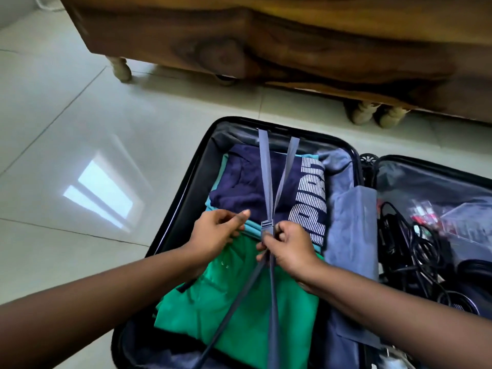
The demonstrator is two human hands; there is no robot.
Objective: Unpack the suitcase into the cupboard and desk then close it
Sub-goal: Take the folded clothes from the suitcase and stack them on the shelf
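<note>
Head view: black suitcase (183,187) lying open on the pale tiled floor (80,123), both halves flat, near a wooden furniture piece (266,43) standing on short turned legs at the far side. Left half holding folded clothes: a navy garment (239,182) with white striped lettering at the far end, a teal layer (253,230) showing under it, a green garment (239,302) lying nearer. Grey packing straps (269,177) running from the far wall of the case down the middle of the clothes, meeting at a grey buckle (267,225), with two more strap lengths trailing toward the near edge. Right hand (290,246) sitting just near of the buckle, its grip pinching the straps, fingers curled round the webbing. Left hand (215,233) hovering just left of the buckle over the teal and green cloth, fingers loosely curled, thumb and forefinger tips close together, holding nothing that can be made out. Grey lining flap (351,235) lying along the hinge between the halves. Right half, behind a clear mesh cover, carrying black cables (415,249) in a tangle; other contents there too blurred to name.
</note>
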